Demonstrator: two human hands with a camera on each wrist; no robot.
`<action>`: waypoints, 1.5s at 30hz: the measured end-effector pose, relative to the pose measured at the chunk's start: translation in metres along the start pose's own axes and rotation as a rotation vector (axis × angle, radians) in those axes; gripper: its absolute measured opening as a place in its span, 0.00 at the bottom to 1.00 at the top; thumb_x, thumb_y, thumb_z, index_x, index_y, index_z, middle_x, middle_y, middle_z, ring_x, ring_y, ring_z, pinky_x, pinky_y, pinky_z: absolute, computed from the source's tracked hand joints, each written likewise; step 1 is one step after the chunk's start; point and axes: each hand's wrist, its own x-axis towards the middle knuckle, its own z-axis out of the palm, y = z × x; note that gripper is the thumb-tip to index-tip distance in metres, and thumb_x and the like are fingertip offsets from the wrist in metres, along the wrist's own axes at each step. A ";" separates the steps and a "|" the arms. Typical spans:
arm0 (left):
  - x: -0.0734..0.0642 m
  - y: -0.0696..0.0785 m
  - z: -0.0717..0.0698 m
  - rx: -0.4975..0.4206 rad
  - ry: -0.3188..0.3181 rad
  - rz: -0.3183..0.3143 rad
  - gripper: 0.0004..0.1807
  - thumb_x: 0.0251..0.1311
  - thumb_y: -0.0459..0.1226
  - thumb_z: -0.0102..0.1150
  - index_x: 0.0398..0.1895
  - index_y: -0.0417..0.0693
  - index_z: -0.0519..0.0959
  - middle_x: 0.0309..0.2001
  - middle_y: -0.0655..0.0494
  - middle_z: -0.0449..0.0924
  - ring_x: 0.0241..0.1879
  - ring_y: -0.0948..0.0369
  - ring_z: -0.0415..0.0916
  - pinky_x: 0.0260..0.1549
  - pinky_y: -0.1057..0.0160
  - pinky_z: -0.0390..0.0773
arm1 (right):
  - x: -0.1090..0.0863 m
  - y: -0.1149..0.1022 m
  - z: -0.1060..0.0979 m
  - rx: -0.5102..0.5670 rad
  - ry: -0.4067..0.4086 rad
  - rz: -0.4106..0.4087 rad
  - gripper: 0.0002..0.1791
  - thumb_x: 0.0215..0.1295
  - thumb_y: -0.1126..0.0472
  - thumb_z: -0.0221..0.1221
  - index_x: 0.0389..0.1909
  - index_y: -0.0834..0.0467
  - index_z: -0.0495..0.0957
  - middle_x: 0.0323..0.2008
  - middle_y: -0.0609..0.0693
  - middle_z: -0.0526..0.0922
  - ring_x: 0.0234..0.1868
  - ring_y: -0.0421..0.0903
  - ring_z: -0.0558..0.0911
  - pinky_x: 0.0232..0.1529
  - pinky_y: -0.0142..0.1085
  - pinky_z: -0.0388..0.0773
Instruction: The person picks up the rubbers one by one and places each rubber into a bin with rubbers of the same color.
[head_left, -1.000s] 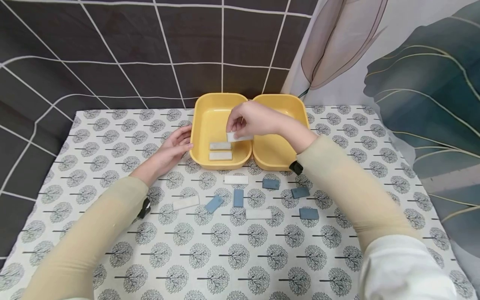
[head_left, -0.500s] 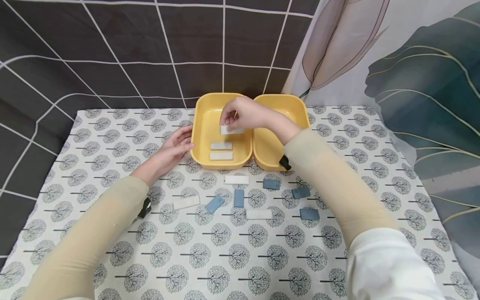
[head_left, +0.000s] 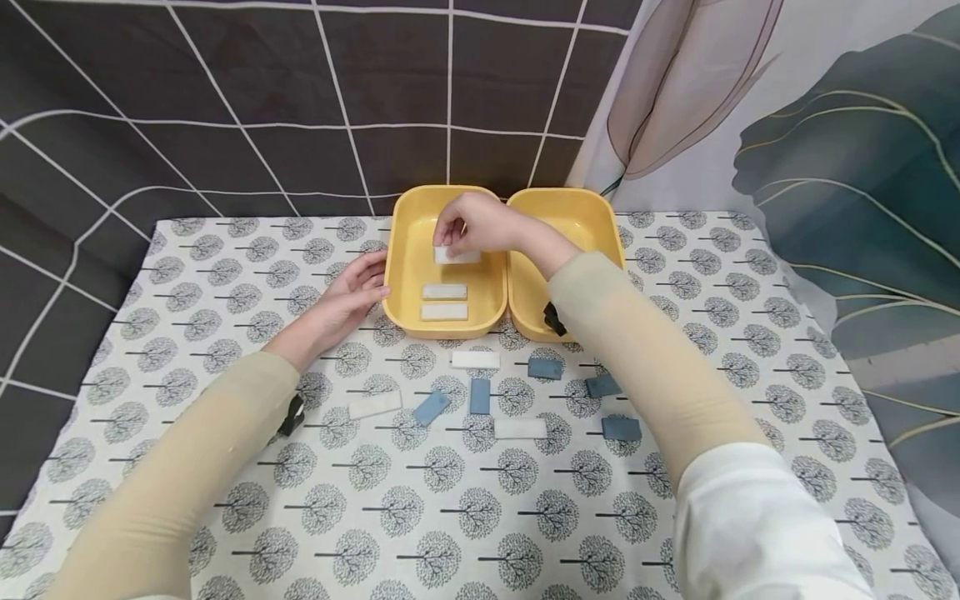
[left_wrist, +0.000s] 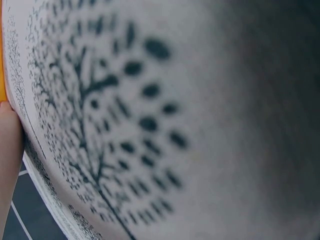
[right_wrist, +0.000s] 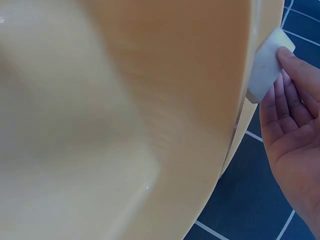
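My right hand pinches a white rectangular block between thumb and fingers, inside the outline of the left yellow tray. Two more white blocks lie one behind the other in that tray, nearer its front wall. Against the tray's left side rests my left hand, its thumb tip at the wall and the other fingers loosely extended along the outside. In the left wrist view only part of the left hand shows at the left edge.
A second yellow tray adjoins the first on the right, under my right forearm. In front of the trays, on the tree-print cloth, lie three white blocks and several blue blocks. A dark gridded wall covering stands behind.
My right hand has moved left and slightly back over the left tray, carrying the white block with it. The left hand has stayed at the tray's side.
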 end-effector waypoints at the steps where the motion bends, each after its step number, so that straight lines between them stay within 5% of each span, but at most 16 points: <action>1: 0.000 0.000 0.000 0.000 0.002 -0.001 0.39 0.70 0.21 0.47 0.83 0.36 0.50 0.70 0.57 0.66 0.68 0.63 0.67 0.79 0.67 0.66 | 0.001 0.000 0.000 -0.006 -0.002 -0.003 0.07 0.63 0.72 0.69 0.42 0.66 0.88 0.39 0.57 0.88 0.41 0.48 0.83 0.47 0.29 0.80; 12: 0.001 -0.001 0.001 -0.010 -0.004 -0.004 0.40 0.70 0.22 0.50 0.84 0.37 0.51 0.70 0.57 0.66 0.68 0.64 0.67 0.79 0.66 0.66 | 0.007 0.006 0.004 -0.021 -0.043 0.006 0.06 0.62 0.73 0.69 0.40 0.66 0.88 0.36 0.55 0.88 0.40 0.46 0.82 0.43 0.25 0.76; 22: -0.001 -0.004 0.001 0.004 -0.003 -0.015 0.40 0.71 0.21 0.47 0.84 0.38 0.49 0.80 0.45 0.56 0.69 0.64 0.66 0.82 0.64 0.62 | 0.020 0.017 0.019 -0.007 -0.083 0.001 0.06 0.62 0.73 0.69 0.40 0.66 0.88 0.36 0.56 0.87 0.39 0.43 0.80 0.42 0.24 0.76; 37: -0.002 -0.005 0.000 -0.013 -0.001 0.001 0.40 0.70 0.20 0.47 0.84 0.39 0.50 0.72 0.57 0.65 0.68 0.64 0.67 0.81 0.64 0.64 | 0.023 0.024 0.031 0.049 -0.098 0.010 0.06 0.65 0.72 0.69 0.42 0.67 0.88 0.38 0.57 0.89 0.39 0.44 0.82 0.42 0.24 0.77; 45: -0.002 -0.005 0.000 -0.009 0.001 -0.008 0.41 0.70 0.21 0.47 0.84 0.38 0.49 0.77 0.49 0.60 0.68 0.64 0.67 0.81 0.64 0.64 | 0.026 0.025 0.038 0.057 -0.105 -0.004 0.06 0.65 0.72 0.69 0.42 0.67 0.89 0.40 0.60 0.91 0.42 0.46 0.85 0.43 0.22 0.77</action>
